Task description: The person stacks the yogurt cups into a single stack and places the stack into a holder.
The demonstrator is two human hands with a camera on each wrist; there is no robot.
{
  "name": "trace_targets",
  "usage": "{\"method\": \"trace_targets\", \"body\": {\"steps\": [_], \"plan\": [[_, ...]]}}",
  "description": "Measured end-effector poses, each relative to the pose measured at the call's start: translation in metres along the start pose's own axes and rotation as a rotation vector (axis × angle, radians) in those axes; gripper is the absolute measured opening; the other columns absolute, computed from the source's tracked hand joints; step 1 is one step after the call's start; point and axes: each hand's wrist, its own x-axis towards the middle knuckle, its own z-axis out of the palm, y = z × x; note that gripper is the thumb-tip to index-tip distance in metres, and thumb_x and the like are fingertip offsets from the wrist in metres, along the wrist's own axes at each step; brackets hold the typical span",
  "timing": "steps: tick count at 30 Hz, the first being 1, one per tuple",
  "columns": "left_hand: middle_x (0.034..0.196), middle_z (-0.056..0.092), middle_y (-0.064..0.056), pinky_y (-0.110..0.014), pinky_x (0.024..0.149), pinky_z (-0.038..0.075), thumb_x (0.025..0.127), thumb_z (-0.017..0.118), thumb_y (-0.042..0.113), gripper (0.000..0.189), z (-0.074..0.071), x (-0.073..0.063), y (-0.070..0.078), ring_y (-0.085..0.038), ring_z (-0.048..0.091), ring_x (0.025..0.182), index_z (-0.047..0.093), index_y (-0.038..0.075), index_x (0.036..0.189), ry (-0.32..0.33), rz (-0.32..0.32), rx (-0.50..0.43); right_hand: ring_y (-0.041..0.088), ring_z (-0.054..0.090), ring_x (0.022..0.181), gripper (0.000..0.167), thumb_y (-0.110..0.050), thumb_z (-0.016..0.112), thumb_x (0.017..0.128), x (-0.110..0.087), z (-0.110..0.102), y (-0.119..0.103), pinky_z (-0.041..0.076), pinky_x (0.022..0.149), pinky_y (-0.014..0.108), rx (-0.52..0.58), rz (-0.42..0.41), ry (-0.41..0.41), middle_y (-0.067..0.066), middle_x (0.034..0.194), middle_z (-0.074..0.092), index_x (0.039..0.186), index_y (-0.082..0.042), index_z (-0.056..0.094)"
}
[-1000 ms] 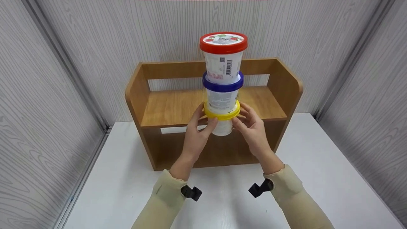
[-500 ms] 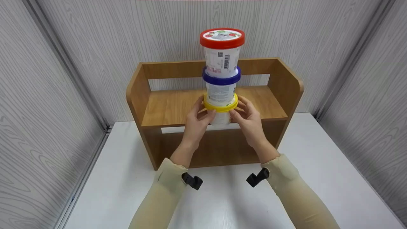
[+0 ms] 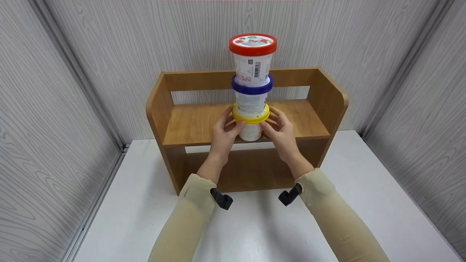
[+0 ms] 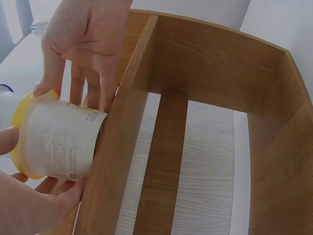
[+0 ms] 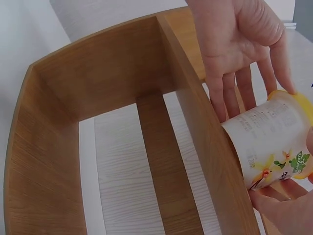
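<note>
Three lidded paper tubs stand stacked: a red-lidded tub [image 3: 253, 65] on top, a blue-lidded tub [image 3: 251, 102] in the middle, a yellow-lidded tub [image 3: 250, 131] lowest. My left hand [image 3: 222, 136] holds the yellow-lidded tub from the left, thumb at the lid's front. From the right, my right hand [image 3: 283, 136] grips the same tub, thumb likewise in front. In both wrist views the tub's base is at the front edge of the wooden shelf's upper board [image 3: 189, 123]; whether it fully rests there I cannot tell.
The two-tier wooden shelf [image 3: 336, 98] stands on a white table [image 3: 145, 211], its side panels rising left and right of the stack. Behind it is a pale wood-grain wall [image 3: 196, 36]. The lower compartment [image 3: 251, 171] has a back slot.
Both hands have moved forward and away with the stack, bringing its base from in front of the lower compartment to the upper board's front edge. The stack order and hold are the same.
</note>
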Motion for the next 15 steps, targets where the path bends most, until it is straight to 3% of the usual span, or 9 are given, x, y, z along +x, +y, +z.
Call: {"method": "trace_targets", "body": {"steps": [8,15], "plan": [[0.129,0.051,0.003,-0.029,0.097,0.042,0.086,0.066,0.027,0.056,-0.001,0.007,-0.004,-0.013,0.049,0.117,0.044,0.026,0.138,0.053,-0.042,-0.033,0.028,0.050,0.118,0.055,-0.014,0.063,0.089,0.007,0.003,0.000,0.047,0.091,0.040,0.032,0.008,0.032,0.014,0.131,0.048,0.137,-0.005,0.039],[0.133,0.049,0.001,-0.029,0.098,0.041,0.088,0.064,0.023,0.059,0.000,0.016,-0.006,-0.014,0.047,0.119,0.038,0.025,0.142,0.027,-0.050,-0.078,0.027,0.051,0.115,0.052,-0.012,0.063,0.089,0.014,0.008,-0.001,0.047,0.091,0.043,0.028,-0.008,0.070,0.015,0.128,0.050,0.135,-0.003,0.041]]}}
